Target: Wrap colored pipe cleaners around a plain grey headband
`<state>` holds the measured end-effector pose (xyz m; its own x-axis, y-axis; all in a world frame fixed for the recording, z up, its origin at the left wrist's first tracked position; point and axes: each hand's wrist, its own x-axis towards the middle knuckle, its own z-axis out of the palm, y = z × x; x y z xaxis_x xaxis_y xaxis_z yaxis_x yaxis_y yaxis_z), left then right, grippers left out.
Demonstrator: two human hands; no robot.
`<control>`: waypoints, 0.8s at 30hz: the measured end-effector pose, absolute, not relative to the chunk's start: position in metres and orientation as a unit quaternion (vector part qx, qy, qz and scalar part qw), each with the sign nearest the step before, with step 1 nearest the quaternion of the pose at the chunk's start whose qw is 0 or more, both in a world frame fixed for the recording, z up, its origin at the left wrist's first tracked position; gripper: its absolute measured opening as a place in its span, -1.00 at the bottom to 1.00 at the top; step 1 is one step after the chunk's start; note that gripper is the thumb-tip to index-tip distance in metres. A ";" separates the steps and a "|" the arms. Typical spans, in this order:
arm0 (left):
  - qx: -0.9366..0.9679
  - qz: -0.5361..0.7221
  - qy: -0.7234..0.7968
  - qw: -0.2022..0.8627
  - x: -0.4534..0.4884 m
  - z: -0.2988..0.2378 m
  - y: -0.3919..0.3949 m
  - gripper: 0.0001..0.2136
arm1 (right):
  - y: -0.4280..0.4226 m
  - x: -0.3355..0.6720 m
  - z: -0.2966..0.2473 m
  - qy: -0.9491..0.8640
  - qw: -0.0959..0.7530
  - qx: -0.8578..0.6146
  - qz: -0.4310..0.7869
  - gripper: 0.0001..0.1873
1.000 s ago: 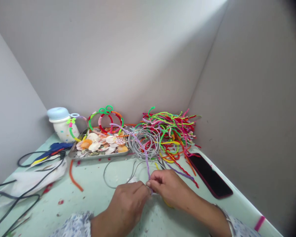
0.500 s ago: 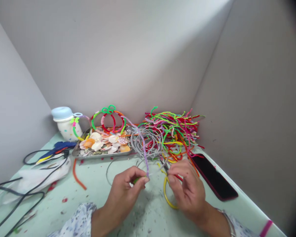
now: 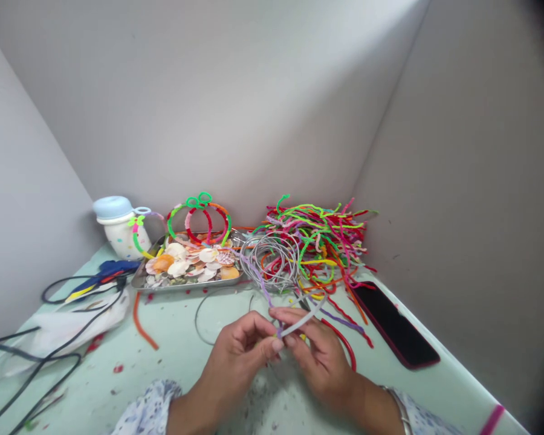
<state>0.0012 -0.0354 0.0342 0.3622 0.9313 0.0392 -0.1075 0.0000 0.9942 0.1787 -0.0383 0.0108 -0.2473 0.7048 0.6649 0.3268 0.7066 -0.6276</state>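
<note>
My left hand (image 3: pixel 238 353) is closed in a pinch on a fuzzy purple pipe cleaner (image 3: pixel 263 289), whose loose length rises toward the back. My right hand (image 3: pixel 320 344) meets it fingertip to fingertip, its fingers closed round the purple strand at the same spot. From this junction a grey wire (image 3: pixel 304 319) curves up to the right, across my right fingers. A bit of yellow-green shows between the hands, mostly hidden. Behind my right hand lies a curved red piece (image 3: pixel 344 343), partly covered.
Behind stand a coil of grey wire (image 3: pixel 249 257), a heap of coloured pipe cleaners (image 3: pixel 330 223) and a metal tray (image 3: pixel 185 288) of shells with pipe-cleaner rings. At left are a white jar (image 3: pixel 122 235), blue-handled tool (image 3: pixel 118 266) and black cable (image 3: pixel 27 359); at right, a phone (image 3: pixel 396 326).
My right hand has moved left to meet my left hand and taken hold of the purple pipe cleaner. The purple strand's free end has dropped lower. The grey wire now stands up between the hands.
</note>
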 end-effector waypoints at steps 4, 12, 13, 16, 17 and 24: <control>0.614 0.457 0.359 0.534 0.000 0.033 -0.035 -0.85 | -0.037 0.176 0.009 -0.757 0.542 -0.320 0.178 -0.70; 0.636 0.453 0.381 0.495 -0.001 0.031 -0.036 -0.87 | -0.036 0.176 0.016 -0.756 0.551 -0.314 0.162 -0.77; 0.636 0.456 0.380 0.493 -0.001 0.031 -0.036 -0.87 | -0.036 0.176 0.017 -0.758 0.550 -0.312 0.160 -0.77; 0.635 0.464 0.384 0.485 -0.002 0.028 -0.037 -0.86 | -0.036 0.175 0.018 -0.763 0.540 -0.318 0.157 -0.80; 0.635 0.465 0.386 0.481 -0.002 0.027 -0.038 -0.86 | -0.037 0.175 0.018 -0.764 0.537 -0.323 0.156 -0.82; 0.634 0.476 0.397 0.461 -0.002 0.025 -0.039 -0.85 | -0.039 0.173 0.018 -0.780 0.506 -0.346 0.126 -0.86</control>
